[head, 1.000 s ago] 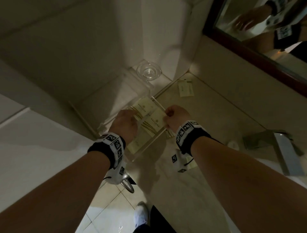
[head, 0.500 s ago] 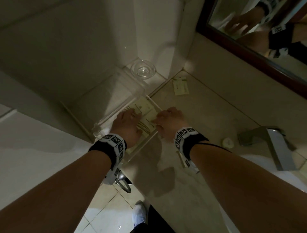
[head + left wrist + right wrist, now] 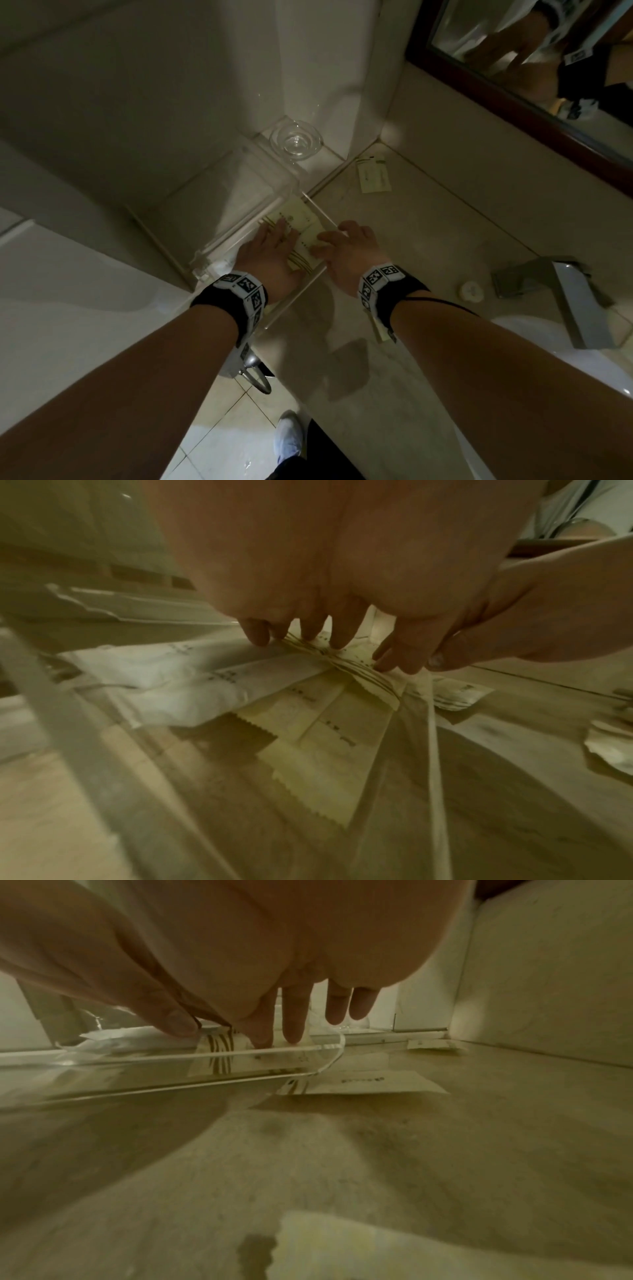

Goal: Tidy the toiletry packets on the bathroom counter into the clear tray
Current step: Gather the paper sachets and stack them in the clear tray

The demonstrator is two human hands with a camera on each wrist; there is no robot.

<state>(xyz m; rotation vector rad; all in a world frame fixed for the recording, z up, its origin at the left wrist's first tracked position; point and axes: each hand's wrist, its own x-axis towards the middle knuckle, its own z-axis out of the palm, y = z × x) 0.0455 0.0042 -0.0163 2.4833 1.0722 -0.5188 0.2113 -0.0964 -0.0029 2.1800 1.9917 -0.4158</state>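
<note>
Hands both over the clear tray [image 3: 310, 202], which sits on the counter [image 3: 428, 246] at the corner by the wall. Our left hand [image 3: 270, 253] lies flat with fingers straight, pressing the stack of packets [image 3: 291, 219] down inside the tray. In the left wrist view the fingertips [image 3: 339, 639] land on a packet with brown stripes, and white and pale yellow packets fan out under the palm. Our right hand [image 3: 346, 250] is just beside the left, thumb and index resting on the top packet [image 3: 219, 1042] at the tray's right wall, other fingers straight and relaxed above the rim; no clear pinch, so we read it as pressing, not gripping.

Print on packets: short dark lines of text plus a small emblem, too small and blurred to read. No brand legible.

Still outside the tray: one loose packet [image 3: 375, 173] beyond our right hand near the wall corner, another [image 3: 363, 1083] flat on the counter just past the tray's far right corner, and one [image 3: 378, 327] under our right wrist.

Beyond our left hand, a glass dish [image 3: 296, 142] on the ledge. Right of our right hand, a small round white item [image 3: 472, 291] beside the faucet [image 3: 555, 291]. Mirror [image 3: 534, 51] up right.
</note>
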